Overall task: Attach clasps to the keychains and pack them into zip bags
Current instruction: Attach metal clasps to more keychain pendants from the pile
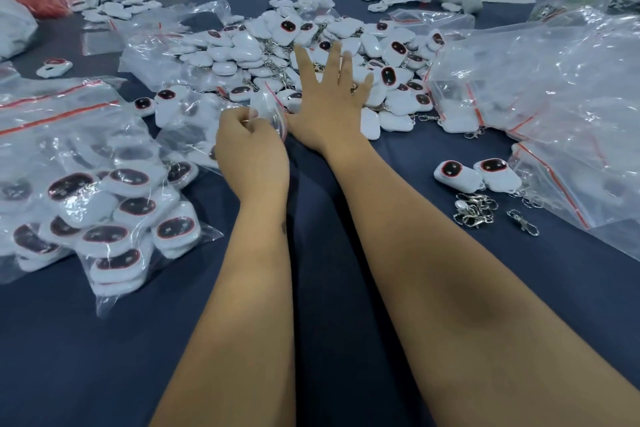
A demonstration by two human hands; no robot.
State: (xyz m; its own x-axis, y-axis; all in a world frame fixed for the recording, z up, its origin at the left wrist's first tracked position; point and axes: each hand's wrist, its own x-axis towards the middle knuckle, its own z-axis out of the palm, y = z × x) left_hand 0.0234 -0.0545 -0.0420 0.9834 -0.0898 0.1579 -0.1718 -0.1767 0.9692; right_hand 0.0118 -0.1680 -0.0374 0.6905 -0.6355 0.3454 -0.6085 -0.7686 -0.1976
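Standing by the desk (329, 253) with its dark blue cloth, I see the left hand (251, 149) curled round a small clear zip bag (268, 111), pinching the film near its red-striped mouth. The right hand (329, 104) stretches forward with fingers spread wide and straight, holding nothing, its fingertips over the big heap of white keychains (311, 55) in the middle of the desk.

The keychains look like small padded pieces with a dark red-rimmed oval face, light and a little squashy, so I reckon any one could be lifted by its body between thumb and finger. Many trail short metal chains, which may tangle with their neighbours, so a slow lift seems wise. The bag is thin, slippery and floppy; it is best held at the mouth, as the left grip does, so the opening stays reachable.

To the right lie two loose keychains (476, 175) and, just beside them, a clump of loose metal clasps (474, 210). Filled bags (104, 218) sit to the left, and a stack of empty ones (554, 97) to the right
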